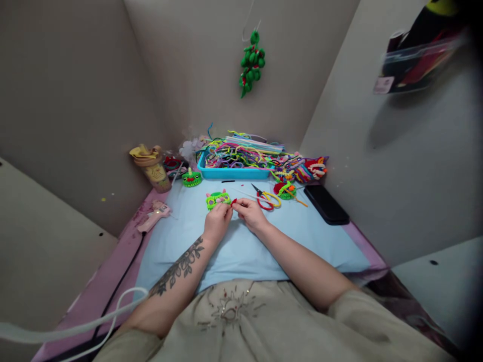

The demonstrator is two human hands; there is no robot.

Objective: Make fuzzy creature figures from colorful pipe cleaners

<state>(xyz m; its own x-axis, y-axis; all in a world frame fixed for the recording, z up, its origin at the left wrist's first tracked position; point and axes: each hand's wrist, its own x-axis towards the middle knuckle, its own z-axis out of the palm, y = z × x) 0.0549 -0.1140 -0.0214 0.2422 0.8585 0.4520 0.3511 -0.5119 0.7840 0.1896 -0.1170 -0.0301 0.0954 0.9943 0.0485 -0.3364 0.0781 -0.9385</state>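
Head view: hands meet at centre of a light blue mat (pixel 241 251).
Left hand (pixel 218 221): fingertips pinched on a small red piece (pixel 234 202) (tiny, hard to identify).
Right hand (pixel 251 213): pinching the same piece, at its 3 o'clock.
Green craft (pixel 218 199): 12 o'clock of left hand.
Scissors (pixel 267 197): 1 o'clock of right hand.
Blue tray (pixel 232 173): 12 o'clock.

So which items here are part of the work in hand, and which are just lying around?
In hand:
left hand
right hand
small red piece pinched between them
green craft piece beside them

Lying about:
scissors
glue gun
blue tray
phone
hanging green ornament
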